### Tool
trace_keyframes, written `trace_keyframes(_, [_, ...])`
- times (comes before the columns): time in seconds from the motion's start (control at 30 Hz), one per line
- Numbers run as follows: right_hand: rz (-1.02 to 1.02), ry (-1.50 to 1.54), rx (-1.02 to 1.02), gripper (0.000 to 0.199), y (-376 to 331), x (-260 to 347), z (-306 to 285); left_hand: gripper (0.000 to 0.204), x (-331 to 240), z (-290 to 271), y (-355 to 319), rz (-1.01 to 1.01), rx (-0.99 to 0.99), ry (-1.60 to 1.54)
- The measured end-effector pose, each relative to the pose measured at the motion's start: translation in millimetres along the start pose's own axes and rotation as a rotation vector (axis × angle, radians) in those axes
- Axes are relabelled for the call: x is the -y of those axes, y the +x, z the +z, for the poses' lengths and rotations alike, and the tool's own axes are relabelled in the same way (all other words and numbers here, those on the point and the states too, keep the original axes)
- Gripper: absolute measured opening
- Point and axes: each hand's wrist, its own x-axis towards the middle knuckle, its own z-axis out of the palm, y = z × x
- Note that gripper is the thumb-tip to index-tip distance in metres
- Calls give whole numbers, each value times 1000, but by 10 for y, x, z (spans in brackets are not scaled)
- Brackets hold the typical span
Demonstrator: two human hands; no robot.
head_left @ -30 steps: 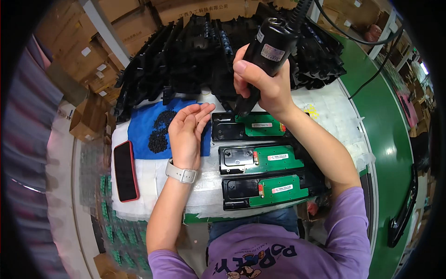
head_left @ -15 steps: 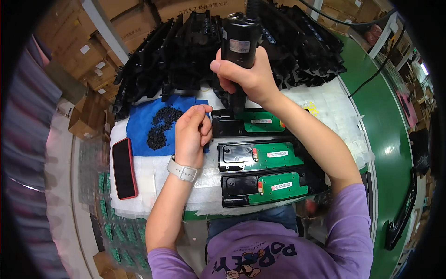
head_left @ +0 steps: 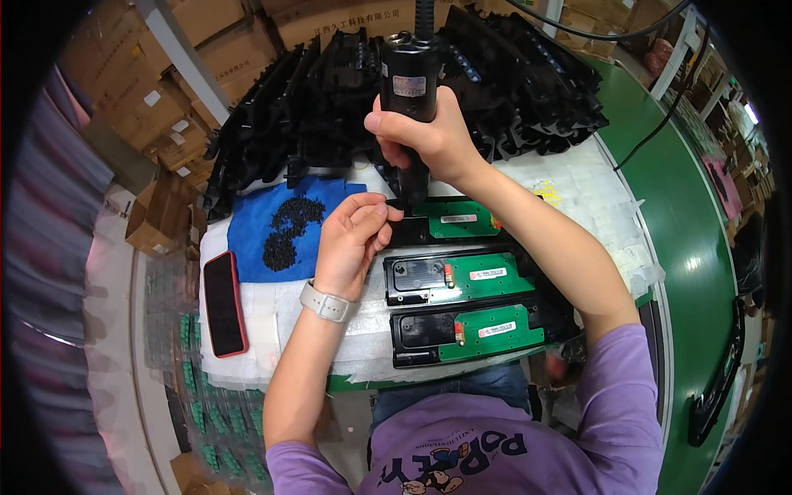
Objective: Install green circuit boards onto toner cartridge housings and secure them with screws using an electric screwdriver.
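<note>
My right hand (head_left: 429, 136) grips a black electric screwdriver (head_left: 410, 82) held upright, its tip down on the left end of the farthest of three black housings with green circuit boards (head_left: 462, 221). My left hand (head_left: 351, 239) pinches at the screwdriver's tip, fingers closed on what may be a small screw; the item itself is too small to tell. Two more housings lie nearer me, the middle one (head_left: 462, 276) and the nearest one (head_left: 478, 330). A pile of small black screws (head_left: 287, 231) lies on a blue cloth (head_left: 252, 227) left of my left hand.
A red-edged phone (head_left: 223, 303) lies at the table's left edge. Stacked black plastic parts (head_left: 330, 107) fill the back of the table. Cardboard boxes (head_left: 157, 124) stand to the left and behind. A green conveyor (head_left: 693, 239) runs along the right, with a cable hanging over it.
My right hand has swung the screwdriver from a tilt to upright and lowered its tip onto the far housing. My left hand has closed from open fingers into a pinch at the tip.
</note>
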Motion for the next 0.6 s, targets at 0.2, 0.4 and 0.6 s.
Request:
trace_keyframes(0.2, [-34,14,68,19,-89,37,-11,10,26,-22,-32,-39,79,13])
trace_keyframes(0.4, [-152,105,28,17,-245,277,-72,11,78,7,-33,-28,88,-55])
trace_keyframes(0.6, [-263,431,61,33,-507,655,-320,12,74,88,-79,-100,161,-65])
